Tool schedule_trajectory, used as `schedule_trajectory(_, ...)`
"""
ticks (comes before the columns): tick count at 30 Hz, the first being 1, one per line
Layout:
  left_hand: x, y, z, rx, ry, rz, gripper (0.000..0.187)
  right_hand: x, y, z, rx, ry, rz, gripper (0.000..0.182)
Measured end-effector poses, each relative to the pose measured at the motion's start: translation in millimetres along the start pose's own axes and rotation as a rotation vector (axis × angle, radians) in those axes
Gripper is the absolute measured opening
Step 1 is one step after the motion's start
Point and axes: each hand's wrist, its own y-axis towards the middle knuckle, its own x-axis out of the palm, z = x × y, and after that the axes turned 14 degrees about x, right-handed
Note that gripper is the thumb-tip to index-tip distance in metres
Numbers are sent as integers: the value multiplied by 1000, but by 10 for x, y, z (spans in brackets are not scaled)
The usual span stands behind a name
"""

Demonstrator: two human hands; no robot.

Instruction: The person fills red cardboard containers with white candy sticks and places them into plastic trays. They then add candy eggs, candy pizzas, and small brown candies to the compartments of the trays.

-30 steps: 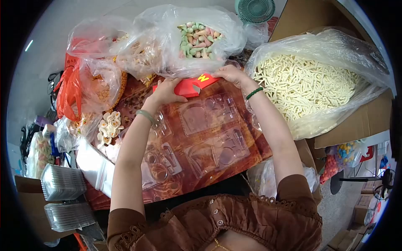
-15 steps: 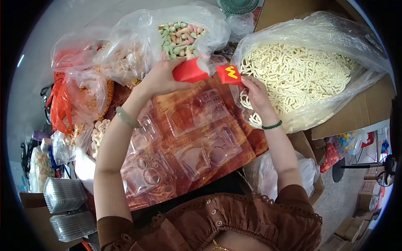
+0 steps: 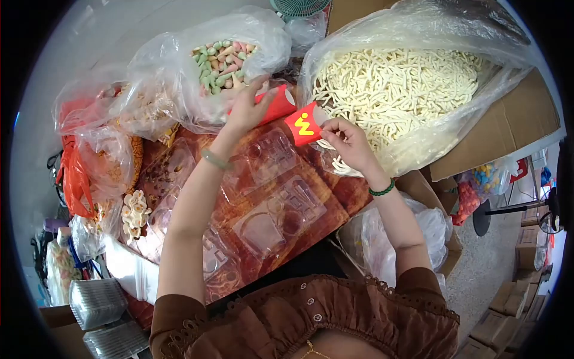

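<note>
My right hand pinches a small red french fry box with a yellow mark by its right edge. The box is tilted, near the front of the plastic bag of pale fry-shaped pieces. To its left, my left hand has its fingers apart over a bundle of red boxes, which it partly covers. Below both hands, clear plastic trays with moulded hollows lie on the reddish-brown table.
A plastic bag of green and pink cone-shaped pieces stands at the back. More bags and white flower-like pieces sit at the left. Stacked clear trays are at lower left; a cardboard box is at right.
My left hand has loosened from the red bundle and its fingers have spread. My right hand has moved slightly left and down with the box, its marked face turned toward me. The view has shifted.
</note>
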Motion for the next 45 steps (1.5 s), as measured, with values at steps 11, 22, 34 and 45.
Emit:
schedule_trajectory(11, -257, -513, 856, -662, -1269, 19, 31, -604, 240, -514, 82, -686, -127, 26)
schedule_trajectory(22, 53, -669, 1045, -666, -1415, 46, 33, -447, 511, 36, 89, -1217, -151, 25)
schedule_trajectory(34, 366, -649, 969, -737, -1388, 25, 33, -278, 767, -88, 602, -1155, 101, 70)
schedule_trajectory(45, 437, -582, 951, -756, -1362, 75, 34, -262, 976, 48, 484, -1216, 99, 36)
